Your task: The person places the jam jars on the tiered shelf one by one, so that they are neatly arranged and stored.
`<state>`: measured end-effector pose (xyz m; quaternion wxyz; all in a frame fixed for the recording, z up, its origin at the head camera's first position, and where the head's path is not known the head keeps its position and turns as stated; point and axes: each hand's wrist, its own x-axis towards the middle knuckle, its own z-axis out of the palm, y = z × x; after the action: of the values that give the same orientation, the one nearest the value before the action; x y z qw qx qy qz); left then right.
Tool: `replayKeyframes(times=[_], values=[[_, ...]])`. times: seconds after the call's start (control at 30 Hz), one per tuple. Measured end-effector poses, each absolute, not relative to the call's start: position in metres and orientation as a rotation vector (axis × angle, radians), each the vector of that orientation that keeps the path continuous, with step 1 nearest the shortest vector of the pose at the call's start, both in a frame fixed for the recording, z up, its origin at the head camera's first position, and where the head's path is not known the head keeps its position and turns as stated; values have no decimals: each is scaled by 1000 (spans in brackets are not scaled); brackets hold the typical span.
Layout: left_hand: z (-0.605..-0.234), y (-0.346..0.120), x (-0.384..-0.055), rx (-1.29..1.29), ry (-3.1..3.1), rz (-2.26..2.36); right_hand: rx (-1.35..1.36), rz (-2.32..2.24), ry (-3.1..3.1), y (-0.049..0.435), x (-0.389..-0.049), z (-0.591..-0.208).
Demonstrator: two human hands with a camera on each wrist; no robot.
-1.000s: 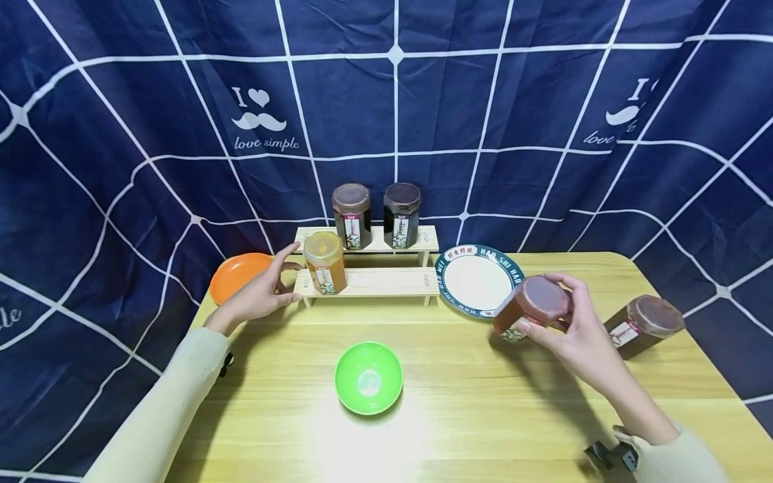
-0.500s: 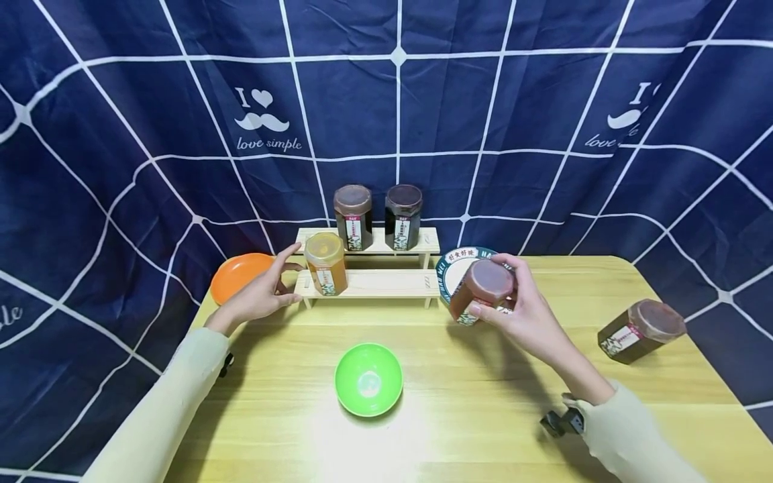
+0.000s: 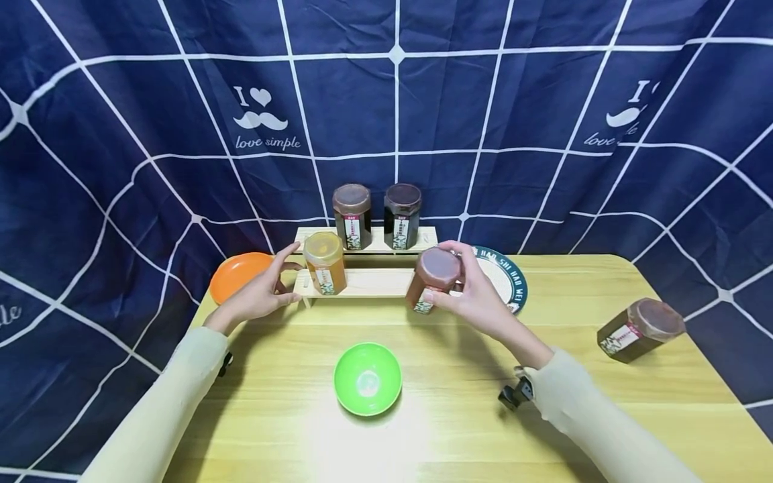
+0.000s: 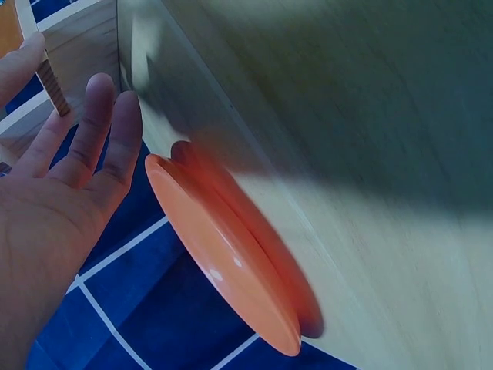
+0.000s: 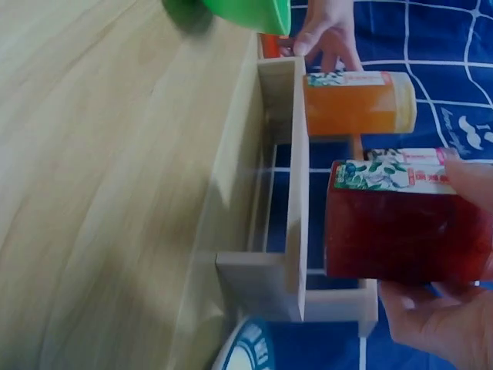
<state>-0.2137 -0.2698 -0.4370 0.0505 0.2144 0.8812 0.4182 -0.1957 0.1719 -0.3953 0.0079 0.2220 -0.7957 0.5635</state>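
Navy cloth [image 3: 338,107] fills the upper frame, pale surface [image 3: 290,389] the lower; I've got the two-tier shelf [image 3: 380,282] mid-frame.
Right of it I see the teal-rimmed plate [image 3: 518,285], partly hidden by the right hand [image 3: 480,298], thumb and fingers wrapped round a jar; at centre left the left hand [image 3: 260,290], fingers loosely spread, touches the shelf's end, the orange plate [image 3: 235,275] just behind. Green bowl [image 3: 367,355], lower centre. Jars: brown jar [image 3: 640,330] far right, maroon jar [image 3: 352,218] and black jar [image 3: 402,225] on the top tier, amber jar [image 3: 327,265] left on the lower, and there, right of centre, the red jar [image 3: 431,275] in that right-hand grip, by the lower tier's right end.
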Motion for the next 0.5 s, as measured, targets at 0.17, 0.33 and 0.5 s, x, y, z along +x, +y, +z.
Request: replayKeyframes(times=[0.17, 0.33, 0.5], values=[[-436, -271, -213, 642, 2684, 1264, 778, 1773, -2472, 152, -206, -399], [-437, -269, -214, 653, 2690, 1249, 780, 1840, -2457, 136, -215, -401], [-435, -270, -214, 642, 2690, 1246, 758, 1852, -2456, 122, -223, -401]])
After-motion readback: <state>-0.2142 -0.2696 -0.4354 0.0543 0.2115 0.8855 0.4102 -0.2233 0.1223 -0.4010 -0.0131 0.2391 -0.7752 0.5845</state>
